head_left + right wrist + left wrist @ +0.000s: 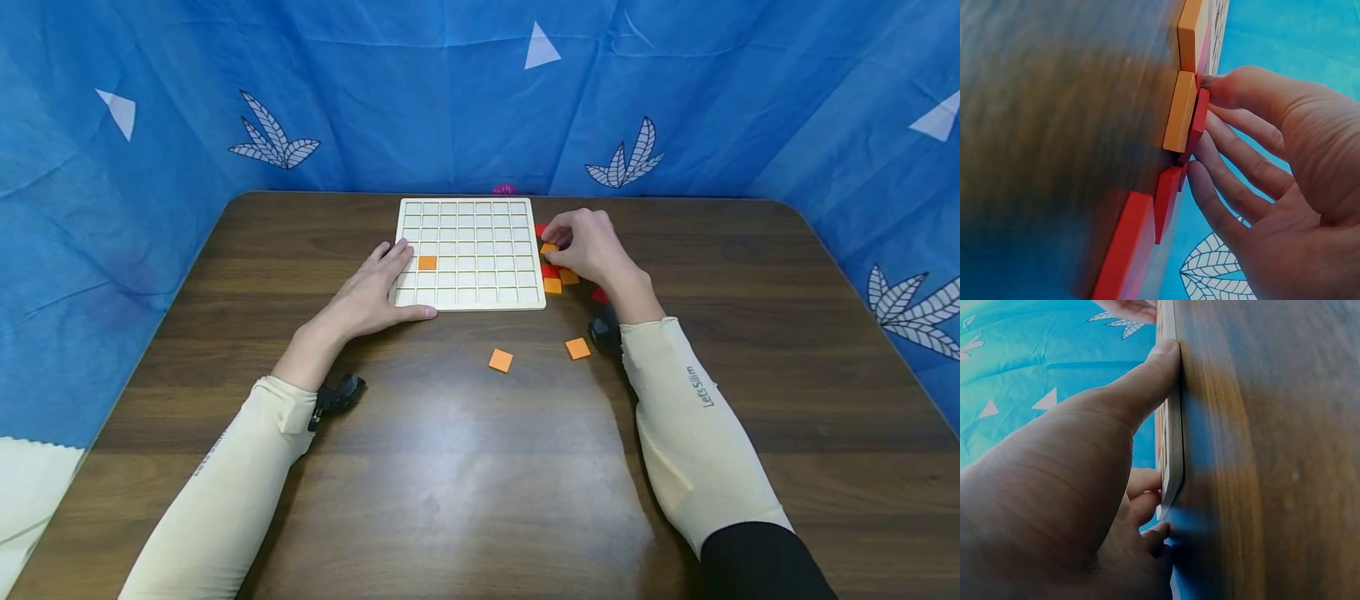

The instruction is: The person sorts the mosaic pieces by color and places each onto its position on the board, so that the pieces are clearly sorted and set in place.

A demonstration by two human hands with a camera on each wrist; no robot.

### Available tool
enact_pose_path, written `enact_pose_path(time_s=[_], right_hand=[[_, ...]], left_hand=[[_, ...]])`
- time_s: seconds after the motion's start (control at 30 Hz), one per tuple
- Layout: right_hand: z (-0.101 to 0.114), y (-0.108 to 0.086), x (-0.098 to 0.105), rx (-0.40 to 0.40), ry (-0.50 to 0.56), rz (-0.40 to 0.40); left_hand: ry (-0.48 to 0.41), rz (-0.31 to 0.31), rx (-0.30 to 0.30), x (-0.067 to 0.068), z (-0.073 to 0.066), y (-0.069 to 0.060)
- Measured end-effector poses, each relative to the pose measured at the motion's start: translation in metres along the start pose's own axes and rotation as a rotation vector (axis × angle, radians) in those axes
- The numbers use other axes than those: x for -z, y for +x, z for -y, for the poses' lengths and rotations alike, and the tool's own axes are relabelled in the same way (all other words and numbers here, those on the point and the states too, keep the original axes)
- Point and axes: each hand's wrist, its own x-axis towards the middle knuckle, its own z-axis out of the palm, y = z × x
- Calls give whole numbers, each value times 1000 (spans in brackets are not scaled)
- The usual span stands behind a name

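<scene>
A white grid board (480, 287) lies on the table with one orange square tile (427, 262) in a left-hand cell. Spread fairly straight around its front left corner, my left hand (367, 292) touches the left side with its fingers and the front edge with its thumb (1163, 353). Just past the board's right edge, my right hand (592, 242) pinches an orange tile (550, 248) between thumb and fingers. Red tiles (1166, 200) and orange tiles (1180, 112) lie heaped under and beside that hand, some partly hidden by it.
Two loose orange tiles, one at the middle (501, 360) and one farther right (577, 348), lie in front of the board. A red tile (600, 295) sits by the right wrist. Blue patterned cloth (375, 100) hangs behind the brown wooden table (450, 500).
</scene>
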Motion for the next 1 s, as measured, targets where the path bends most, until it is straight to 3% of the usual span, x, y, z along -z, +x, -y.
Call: enact_pose_path(time_s=[0.57, 1.0], right_hand=[[14, 1, -5, 59, -12, -74], [46, 12, -24, 168, 10, -36]], left_hand=[[1, -3, -11, 0, 0, 0], [1, -1, -4, -1, 0, -1]])
